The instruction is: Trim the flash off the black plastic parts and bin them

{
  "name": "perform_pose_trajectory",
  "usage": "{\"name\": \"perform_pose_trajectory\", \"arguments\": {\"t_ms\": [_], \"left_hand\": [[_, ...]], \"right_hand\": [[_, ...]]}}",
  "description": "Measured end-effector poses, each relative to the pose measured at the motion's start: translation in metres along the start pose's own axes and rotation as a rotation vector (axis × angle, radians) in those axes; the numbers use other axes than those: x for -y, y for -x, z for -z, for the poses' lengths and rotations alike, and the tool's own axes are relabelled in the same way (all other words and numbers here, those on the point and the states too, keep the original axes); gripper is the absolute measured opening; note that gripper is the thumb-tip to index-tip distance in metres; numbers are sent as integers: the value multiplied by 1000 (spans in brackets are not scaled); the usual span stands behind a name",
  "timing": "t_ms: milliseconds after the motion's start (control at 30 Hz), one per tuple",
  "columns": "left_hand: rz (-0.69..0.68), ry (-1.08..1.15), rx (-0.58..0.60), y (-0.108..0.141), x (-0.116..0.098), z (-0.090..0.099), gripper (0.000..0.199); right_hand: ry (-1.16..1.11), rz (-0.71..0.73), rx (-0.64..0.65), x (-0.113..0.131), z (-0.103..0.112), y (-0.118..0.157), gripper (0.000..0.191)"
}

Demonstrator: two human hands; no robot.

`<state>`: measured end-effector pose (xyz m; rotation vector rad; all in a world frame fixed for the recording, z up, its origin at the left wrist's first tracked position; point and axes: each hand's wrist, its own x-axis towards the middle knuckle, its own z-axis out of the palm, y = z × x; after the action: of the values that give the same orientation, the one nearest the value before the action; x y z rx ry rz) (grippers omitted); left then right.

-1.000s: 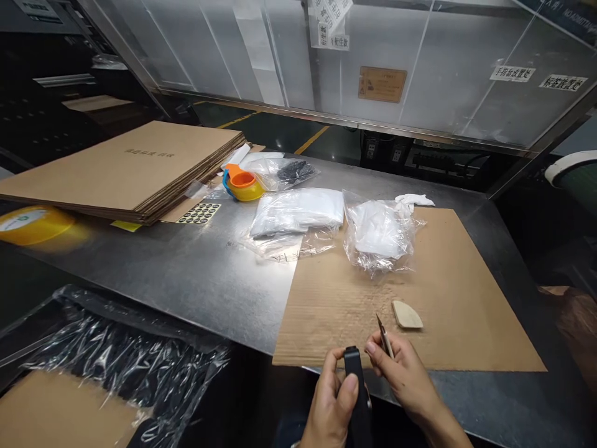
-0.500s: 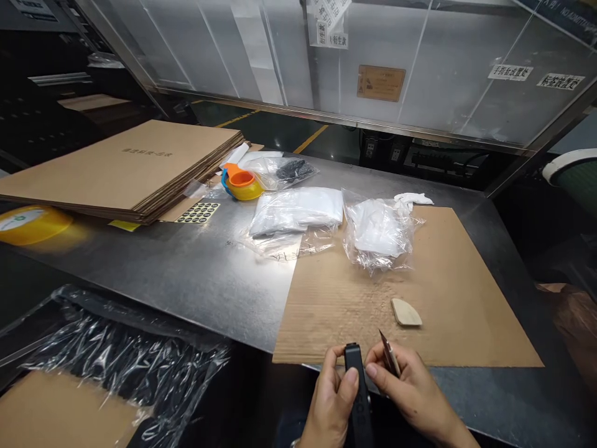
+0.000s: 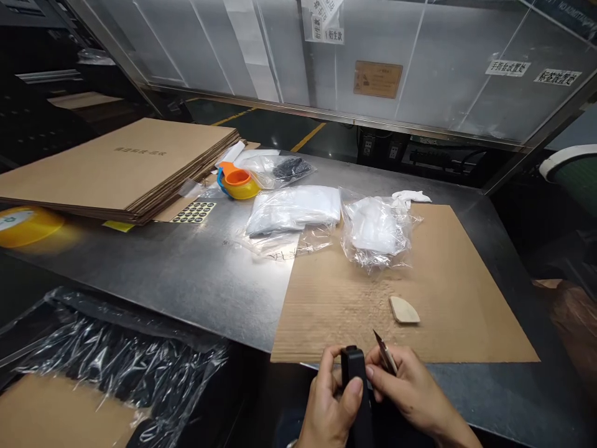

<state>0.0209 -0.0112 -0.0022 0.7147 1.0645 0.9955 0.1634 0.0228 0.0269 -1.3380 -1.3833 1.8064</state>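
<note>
My left hand grips a long black plastic part at the front edge of the table. Its lower end drops out of the picture. Close beside it, my right hand pinches a slim craft knife with the pointed blade tilted up and to the left. The right fingertips are near the black part's side; whether they touch it I cannot tell. Just beyond my hands, a beige wedge-shaped pad lies on a flat cardboard sheet.
Two clear bags of white material, a left bag and a right bag, lie behind. An orange tape dispenser, a sticker sheet, stacked cardboard and a yellow tape roll occupy the left. A plastic-lined box stands lower left.
The black part has turned slightly in my left hand, showing more of its top end. The knife has shifted a little left and leans more. The view has moved slightly.
</note>
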Motion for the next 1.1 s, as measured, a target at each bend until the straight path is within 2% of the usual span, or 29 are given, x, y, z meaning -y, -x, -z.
{"name": "perform_pose_trajectory", "arguments": {"t_ms": [200,567,667,767,867,933,1033,1100], "left_hand": [[33,58,-36,-2,-3,-2,54],[40,47,-58,-6,2,-1,56],[56,108,-73,-7,-1,-2,65],[132,241,-120,-11,-7,-2,80],[280,432,-210,-18,-16,0,65],[409,553,-270,-23,-20,4,50],[587,710,-270,-29,-14,12,35],[660,800,-226,-32,-4,15,38]], "right_hand": [[-41,-13,-51,-5,-2,-1,36],[-91,-21,-22,-3,-2,-6,37],[-102,-15,-49,-7,-3,-8,39],[-93,-10,-81,-15,-1,-7,40],[-32,-15,-187,-27,12,-3,44],[77,3,-333,-35,29,0,48],[401,-13,-594,-49,64,2,48],[676,-84,-705,-60,90,1,44]]}}
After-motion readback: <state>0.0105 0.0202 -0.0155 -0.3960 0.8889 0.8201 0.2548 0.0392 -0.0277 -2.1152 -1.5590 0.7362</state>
